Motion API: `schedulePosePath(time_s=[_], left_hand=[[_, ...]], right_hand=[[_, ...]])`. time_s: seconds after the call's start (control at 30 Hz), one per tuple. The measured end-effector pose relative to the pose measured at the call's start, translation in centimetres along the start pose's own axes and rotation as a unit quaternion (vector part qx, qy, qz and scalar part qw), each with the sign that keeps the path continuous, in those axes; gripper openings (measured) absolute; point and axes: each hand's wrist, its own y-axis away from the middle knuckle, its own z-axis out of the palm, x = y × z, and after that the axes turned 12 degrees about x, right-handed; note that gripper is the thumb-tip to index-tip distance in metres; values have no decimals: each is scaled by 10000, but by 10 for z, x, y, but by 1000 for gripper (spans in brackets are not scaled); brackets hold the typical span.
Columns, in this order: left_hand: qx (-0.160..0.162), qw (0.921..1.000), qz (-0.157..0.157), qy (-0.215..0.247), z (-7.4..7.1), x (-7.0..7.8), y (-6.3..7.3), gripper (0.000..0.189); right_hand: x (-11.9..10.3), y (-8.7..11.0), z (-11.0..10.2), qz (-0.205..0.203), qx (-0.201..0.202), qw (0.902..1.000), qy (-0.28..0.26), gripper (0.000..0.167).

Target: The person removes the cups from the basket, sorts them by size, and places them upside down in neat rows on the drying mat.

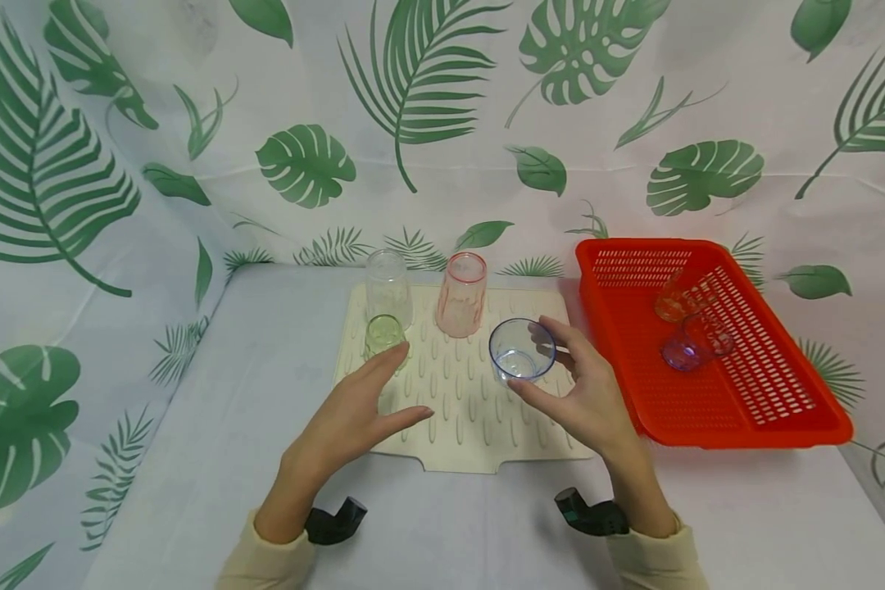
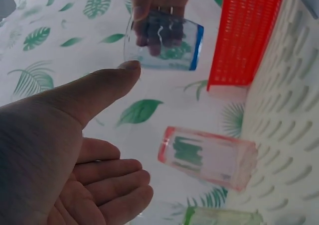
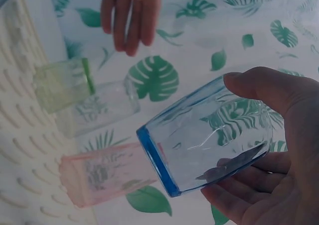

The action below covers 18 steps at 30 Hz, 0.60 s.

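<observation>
My right hand [image 1: 586, 385] grips a clear glass with a blue edge [image 1: 522, 351], thumb on one side and fingers on the other. The right wrist view shows this glass [image 3: 209, 140] tilted, its thick blue end toward the mat side. My left hand [image 1: 354, 410] holds nothing; its thumb is spread away from the fingers. In the head view its fingertips overlap the lower edge of a small green glass [image 1: 384, 332]. Behind that stands a tall clear glass [image 1: 388, 287], and a pink glass [image 1: 462, 295] stands to its right. All three are on a cream ridged mat [image 1: 442, 442].
A red perforated basket [image 1: 745, 430] stands right of the mat. Inside it lie a purple-tinted glass [image 1: 684, 352] and an orange-tinted glass [image 1: 674, 305]. A leaf-printed cloth [image 1: 450, 188] hangs behind the white table [image 1: 265, 352].
</observation>
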Motion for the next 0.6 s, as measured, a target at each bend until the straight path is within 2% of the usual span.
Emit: schedulePosePath(time_s=[0.3, 0.6], left_hand=[[504, 9939, 579, 790, 15, 5, -1, 80], [566, 9897, 822, 1026, 20, 7, 0, 78]], right_hand=[[-5, 3, 6, -167, -213, 9996, -108, 86], [-13, 7, 12, -249, -567, 9979, -197, 84]])
